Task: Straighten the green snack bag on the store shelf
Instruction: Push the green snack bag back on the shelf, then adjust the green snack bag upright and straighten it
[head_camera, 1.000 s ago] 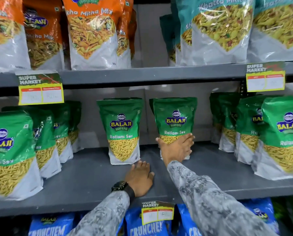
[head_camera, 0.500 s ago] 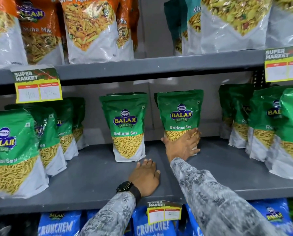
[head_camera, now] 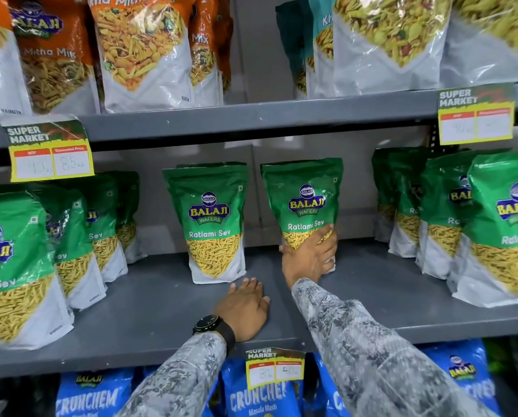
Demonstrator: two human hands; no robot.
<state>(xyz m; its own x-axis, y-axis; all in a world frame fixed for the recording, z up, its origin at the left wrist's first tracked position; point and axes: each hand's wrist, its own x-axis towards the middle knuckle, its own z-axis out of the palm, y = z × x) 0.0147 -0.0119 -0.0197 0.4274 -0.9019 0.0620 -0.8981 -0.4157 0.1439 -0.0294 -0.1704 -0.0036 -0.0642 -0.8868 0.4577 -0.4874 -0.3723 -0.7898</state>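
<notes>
Gripping green foil Ratlami Sev pouch (head_camera: 304,203) low with right hand (head_camera: 308,257), fingers wrapped around. Resting flat, empty left hand (head_camera: 245,311) on grey metal shelf (head_camera: 149,314) before pouch. Leaning slightly; squaring remaining.

Even, fairly bright overhead store light. Soft glare on glossy green bags (head_camera: 504,224) at right and white pouches (head_camera: 384,64) on top shelf. Dim shadow under upper shelf (head_camera: 251,118). Wide-angle bending at edges; corner packs soft, price tag (head_camera: 475,115) print blurred.

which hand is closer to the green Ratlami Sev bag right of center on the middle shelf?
Right. The right hand grips the lower front of that green bag. The left hand lies flat on the shelf, nearer the front edge, apart from the bag.
</notes>
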